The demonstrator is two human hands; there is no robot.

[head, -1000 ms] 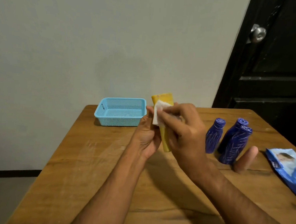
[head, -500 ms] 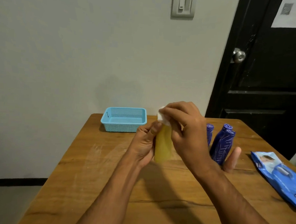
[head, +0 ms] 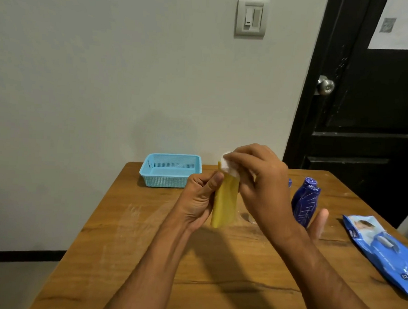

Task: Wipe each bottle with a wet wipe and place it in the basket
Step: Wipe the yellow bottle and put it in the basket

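Left hand grips yellow bottle upright; right hand pinches wet wipe on its top. Basket at table far-left edge. Wipes pack print unreadable.

A wooden worktop stands against a plain pale wall bearing a light switch. To the right, a black door (round metal knob) carries a taped paper sheet.
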